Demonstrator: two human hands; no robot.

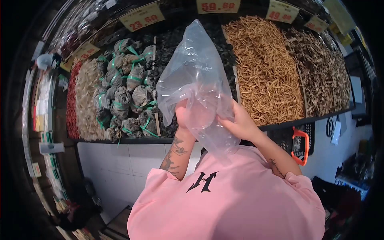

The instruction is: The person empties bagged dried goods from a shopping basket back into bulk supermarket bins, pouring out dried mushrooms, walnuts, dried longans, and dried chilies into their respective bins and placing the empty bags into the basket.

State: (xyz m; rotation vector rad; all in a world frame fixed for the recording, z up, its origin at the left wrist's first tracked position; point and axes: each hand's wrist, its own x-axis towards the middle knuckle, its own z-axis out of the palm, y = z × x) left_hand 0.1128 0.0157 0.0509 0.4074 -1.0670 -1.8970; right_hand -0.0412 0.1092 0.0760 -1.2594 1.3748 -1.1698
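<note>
A clear plastic bag [198, 60] is held up in front of me, its pointed end toward the far side of the display. My left hand [183, 115] is at the bag's near left side, and its fingers show only dimly through the film. On the right side, my right hand [241, 122] grips the bag's edge, with the thumb and fingers closed on the plastic. Loose film hangs between the hands and down toward my pink shirt [240, 192]. Behind the bag lies a bin of dark dried goods [168, 52], largely covered by it.
Left of the bag are dark bundles tied with green bands [134, 78], pale dried pieces [90, 96] and red dried goods [73, 104]. Golden dried strands [268, 76] and brown dried pieces [320, 72] fill bins at right. Price signs [218, 6] line the back. An orange handle [306, 146] stands below.
</note>
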